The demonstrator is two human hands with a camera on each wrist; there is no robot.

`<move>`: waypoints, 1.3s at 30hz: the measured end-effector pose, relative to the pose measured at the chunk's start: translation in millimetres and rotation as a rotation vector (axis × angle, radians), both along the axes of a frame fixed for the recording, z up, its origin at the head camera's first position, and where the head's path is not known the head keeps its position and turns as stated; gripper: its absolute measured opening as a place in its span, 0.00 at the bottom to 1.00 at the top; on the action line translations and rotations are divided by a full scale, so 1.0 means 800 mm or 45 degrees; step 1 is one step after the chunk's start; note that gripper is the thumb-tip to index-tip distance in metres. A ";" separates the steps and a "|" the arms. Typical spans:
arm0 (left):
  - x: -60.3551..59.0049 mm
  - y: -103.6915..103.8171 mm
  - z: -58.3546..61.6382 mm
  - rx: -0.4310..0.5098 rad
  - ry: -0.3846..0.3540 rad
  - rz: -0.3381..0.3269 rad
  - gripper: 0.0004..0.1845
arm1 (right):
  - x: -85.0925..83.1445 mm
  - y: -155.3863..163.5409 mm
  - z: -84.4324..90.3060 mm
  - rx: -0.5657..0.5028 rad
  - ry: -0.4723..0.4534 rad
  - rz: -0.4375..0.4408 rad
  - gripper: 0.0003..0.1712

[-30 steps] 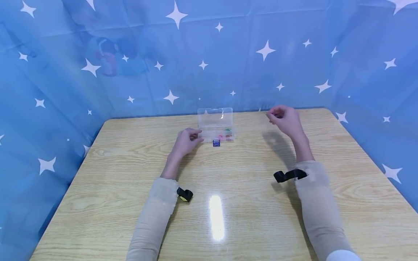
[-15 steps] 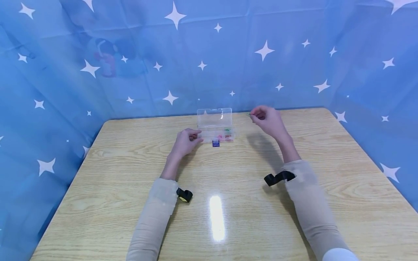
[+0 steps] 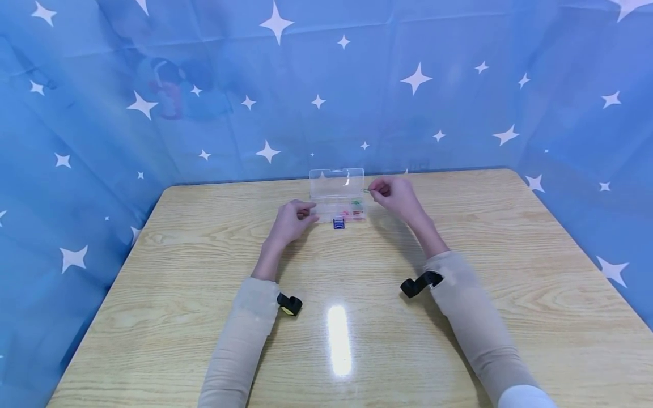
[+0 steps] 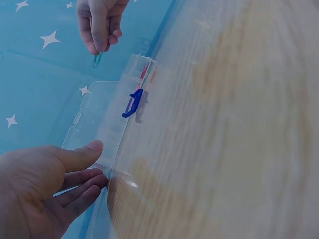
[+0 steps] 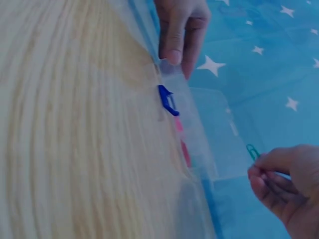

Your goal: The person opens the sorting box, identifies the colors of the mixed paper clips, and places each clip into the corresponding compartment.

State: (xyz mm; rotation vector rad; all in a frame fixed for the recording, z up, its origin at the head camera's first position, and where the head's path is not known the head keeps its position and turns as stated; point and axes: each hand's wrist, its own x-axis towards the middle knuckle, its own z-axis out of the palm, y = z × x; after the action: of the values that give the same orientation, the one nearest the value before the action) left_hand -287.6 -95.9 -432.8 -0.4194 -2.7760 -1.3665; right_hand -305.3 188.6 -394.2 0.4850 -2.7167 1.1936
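The right hand [image 3: 395, 196] pinches a green paper clip [image 3: 365, 190] between thumb and fingertips, the other fingers curled in, and holds it in the air just above the right end of a clear plastic box [image 3: 337, 198]. From the left wrist camera the paper clip [image 4: 96, 60] hangs down from the fingertips [image 4: 99, 42], close to the open lid and not touching it; from the right wrist camera the same clip [image 5: 252, 151] sticks up from the pinching hand [image 5: 286, 186], beside the box's lid. The box stands open on the far part of the wooden table [image 3: 459, 317], its lid tilted up toward the blue star-patterned cloth [image 3: 204, 85], with a blue latch [image 3: 338, 223] at the front edge and a few red, pink and green clips lying in the right compartments. The left hand [image 3: 292, 221] rests on the table at the box's left end, fingers loosely bent, their tips [image 4: 84, 180] touching the box's near corner and the thumb lying along its edge; it steadies the box without closing round it. A black strap sits on each sleeve near the wrist.
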 end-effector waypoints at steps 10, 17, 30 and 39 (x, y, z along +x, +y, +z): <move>0.002 0.003 0.000 0.008 -0.011 -0.003 0.20 | -0.008 -0.012 -0.015 0.030 -0.106 0.009 0.09; 0.002 0.005 0.002 0.005 -0.007 -0.004 0.20 | -0.010 -0.012 -0.021 0.052 -0.107 0.015 0.09; 0.003 0.007 0.002 0.010 -0.005 0.001 0.20 | -0.014 -0.011 -0.029 0.074 -0.127 0.001 0.09; 0.002 0.012 0.002 -0.024 -0.011 -0.023 0.20 | -0.007 -0.003 -0.024 0.047 -0.170 0.005 0.10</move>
State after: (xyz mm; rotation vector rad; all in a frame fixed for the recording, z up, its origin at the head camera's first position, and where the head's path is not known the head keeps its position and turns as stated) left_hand -286.3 -86.2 -431.4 -0.4408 -2.8007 -1.3504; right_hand -311.0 186.2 -413.6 0.4301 -2.8555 1.2205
